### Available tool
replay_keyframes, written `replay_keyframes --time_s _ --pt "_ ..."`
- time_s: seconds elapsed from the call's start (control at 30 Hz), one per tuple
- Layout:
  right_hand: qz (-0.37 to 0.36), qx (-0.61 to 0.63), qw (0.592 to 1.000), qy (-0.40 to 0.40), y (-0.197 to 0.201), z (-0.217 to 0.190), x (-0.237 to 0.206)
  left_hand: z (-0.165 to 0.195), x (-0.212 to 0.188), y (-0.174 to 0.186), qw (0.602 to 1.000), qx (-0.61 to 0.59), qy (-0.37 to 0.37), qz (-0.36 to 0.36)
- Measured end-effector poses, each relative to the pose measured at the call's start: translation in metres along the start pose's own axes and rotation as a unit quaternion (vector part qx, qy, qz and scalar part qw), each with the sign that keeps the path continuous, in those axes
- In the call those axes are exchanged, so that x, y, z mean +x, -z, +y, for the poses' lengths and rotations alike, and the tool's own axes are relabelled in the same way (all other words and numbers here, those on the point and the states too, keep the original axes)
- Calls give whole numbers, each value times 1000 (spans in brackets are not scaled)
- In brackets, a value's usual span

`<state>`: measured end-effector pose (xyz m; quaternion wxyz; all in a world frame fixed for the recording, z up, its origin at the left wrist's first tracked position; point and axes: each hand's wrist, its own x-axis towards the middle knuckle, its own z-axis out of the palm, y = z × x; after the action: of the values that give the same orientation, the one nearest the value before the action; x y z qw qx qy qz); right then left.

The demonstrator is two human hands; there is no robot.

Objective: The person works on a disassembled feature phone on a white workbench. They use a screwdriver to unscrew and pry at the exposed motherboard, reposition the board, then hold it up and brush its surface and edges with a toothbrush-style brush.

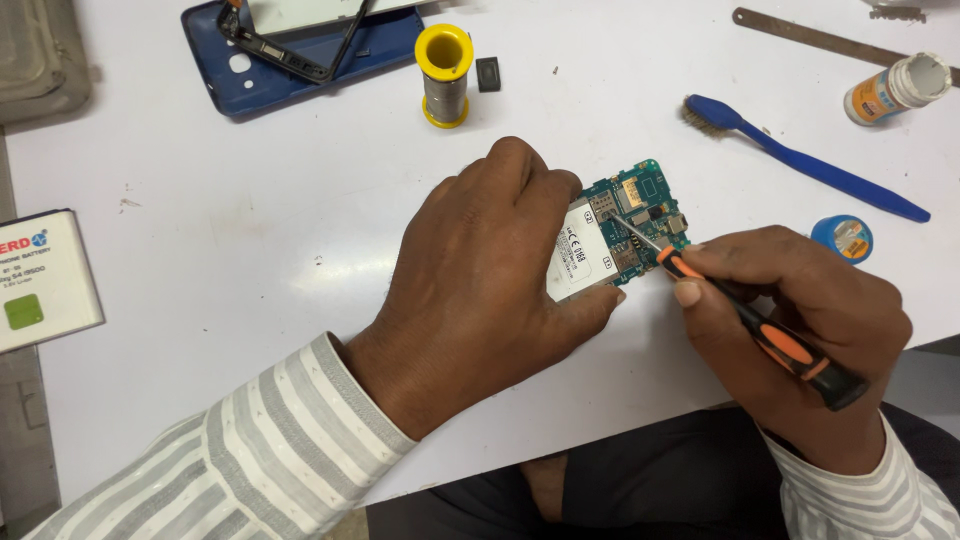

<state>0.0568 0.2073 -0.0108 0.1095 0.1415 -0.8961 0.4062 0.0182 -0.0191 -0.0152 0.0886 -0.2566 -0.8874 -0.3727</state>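
Screwdriver (750, 330), tip up-left on circuit board (640, 215)

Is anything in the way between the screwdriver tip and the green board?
No. The screwdriver in the right hand has its tip right on the circuit board. The left hand holds the board's other side.

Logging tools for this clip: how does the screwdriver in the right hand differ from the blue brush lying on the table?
The screwdriver is black and orange; the brush is all blue. The screwdriver is held in the right hand, its metal tip on the green circuit board; the brush lies untouched. The brush looks longer and ends in bristles. Both are slim, handled tools.
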Motion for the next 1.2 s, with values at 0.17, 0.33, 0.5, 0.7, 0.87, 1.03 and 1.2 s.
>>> replay_keyframes --time_s 0.17,0.33,0.5,0.7,0.87,1.03,1.2 --pt "-1 22 1000 23 1 0 0 0 0 0 1000 3 -2 4" --pt "-5 4 1000 -1 1 1 -1 0 0 -1 1000 3 1 1" --pt "-9 25 999 35 1 1 -1 0 -1 -1 1000 2 -8 12" --pt "-5 4 1000 -3 0 0 0 0 -1 -1 1000 0 -7 11" --pt "-6 11 1000 11 1 -1 1 -1 -1 -1 1000 0 -9 13" --pt "-6 12 1000 2 1 -1 0 -1 -1 -2 1000 0 -12 16" --pt "-3 3 1000 4 -1 0 1 -1 -1 -1 1000 1 -9 13"
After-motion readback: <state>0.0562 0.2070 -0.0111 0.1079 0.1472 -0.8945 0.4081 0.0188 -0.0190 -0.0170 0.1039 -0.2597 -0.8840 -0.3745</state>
